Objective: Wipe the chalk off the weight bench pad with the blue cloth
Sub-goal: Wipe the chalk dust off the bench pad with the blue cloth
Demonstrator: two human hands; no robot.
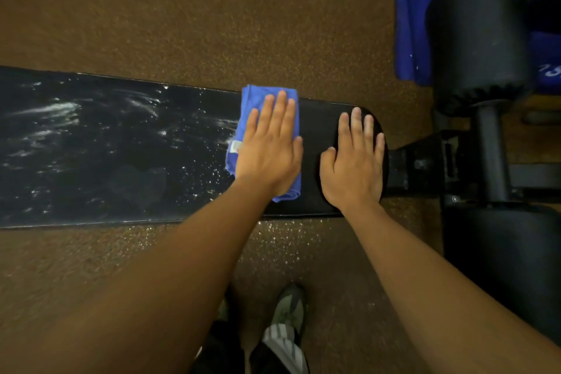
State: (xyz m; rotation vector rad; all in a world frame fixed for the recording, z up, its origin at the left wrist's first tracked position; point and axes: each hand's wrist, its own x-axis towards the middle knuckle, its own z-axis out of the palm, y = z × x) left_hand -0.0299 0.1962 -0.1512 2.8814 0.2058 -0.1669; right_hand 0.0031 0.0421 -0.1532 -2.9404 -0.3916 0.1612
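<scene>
blue folded microfibre cloth [267, 118] lies flat across the long black vinyl weight bench pad [121, 179], pinned under the spread left hand [268, 146]; the right hand [353, 158] rests open-palmed and empty on the pad's rounded end, just beside the cloth, the two hands close but not touching. the risk, as i judge it, is smearing: white chalk streaks and specks cover everything left of the cloth, and a loaded fold could drag powder along or flick it onto the speckled brown rubber floor [182, 9]. right of the cloth the pad looks clean and matte.
</scene>
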